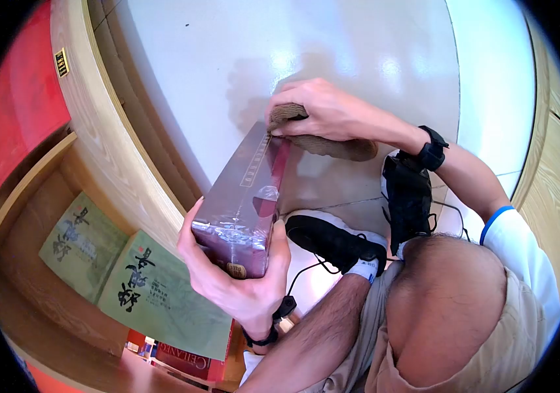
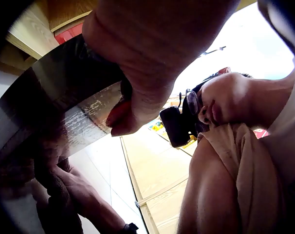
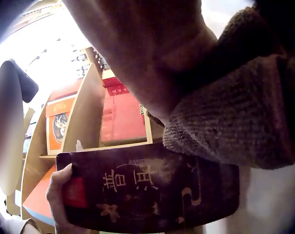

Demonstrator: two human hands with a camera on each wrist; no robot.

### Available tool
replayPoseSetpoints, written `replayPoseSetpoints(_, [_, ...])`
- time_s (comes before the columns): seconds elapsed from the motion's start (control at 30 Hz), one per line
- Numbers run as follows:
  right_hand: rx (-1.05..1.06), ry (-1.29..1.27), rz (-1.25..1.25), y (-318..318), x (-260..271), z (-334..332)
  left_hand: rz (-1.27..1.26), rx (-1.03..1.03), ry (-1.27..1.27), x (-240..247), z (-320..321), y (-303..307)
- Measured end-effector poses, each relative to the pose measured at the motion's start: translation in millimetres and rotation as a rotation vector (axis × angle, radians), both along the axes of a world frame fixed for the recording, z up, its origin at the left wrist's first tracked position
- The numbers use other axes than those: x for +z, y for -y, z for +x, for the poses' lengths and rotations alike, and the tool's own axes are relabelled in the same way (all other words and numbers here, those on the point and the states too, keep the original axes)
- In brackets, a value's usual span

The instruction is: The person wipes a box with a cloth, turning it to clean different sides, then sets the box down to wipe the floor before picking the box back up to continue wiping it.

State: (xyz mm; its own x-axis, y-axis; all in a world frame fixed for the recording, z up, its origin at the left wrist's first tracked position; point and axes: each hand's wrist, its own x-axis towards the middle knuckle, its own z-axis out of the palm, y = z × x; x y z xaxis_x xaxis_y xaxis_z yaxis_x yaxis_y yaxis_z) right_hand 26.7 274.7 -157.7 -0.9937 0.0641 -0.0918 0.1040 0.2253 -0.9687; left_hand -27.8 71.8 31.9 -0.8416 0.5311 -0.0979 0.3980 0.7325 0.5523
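Note:
My left hand holds the lower end of a dark maroon box in shiny clear wrap, thumb on one side and fingers round the other. The box is tilted above the floor; gold characters and a flower mark show on one face in the right wrist view. At its far end, my right hand grips a brown ribbed cloth, bunched up to the box's top edge. Part of this cloth hangs over the box's face in the right wrist view. The right fingertips are partly hidden behind the cloth.
A wooden shelf unit stands at the left, with green packages in a compartment and a red panel above. Black shoes stand on the pale tiled floor below. A wooden cabinet edges the right side.

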Motion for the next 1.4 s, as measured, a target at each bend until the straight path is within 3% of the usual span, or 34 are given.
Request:
replayPoseSetpoints(0.33, [-0.052,0.091,-0.035,4.5,-7.0,-2.5,-0.011,-0.018,-0.028,-0.1,-1.6,0.1])
replayPoseSetpoints(1.17, [-0.117,0.130,0.196,12.0,0.9,3.6,-0.025,-0.042,-0.051,1.1,-1.0,-0.3])
replayPoseSetpoints(1.23, [-0.130,0.113,0.232,11.6,3.1,5.1,0.053,0.049,0.071,3.4,2.8,-6.0])
replayPoseSetpoints(1.4, [-0.138,0.107,0.266,11.8,5.1,9.2,0.057,-0.012,-0.023,-2.8,-0.9,-1.1])
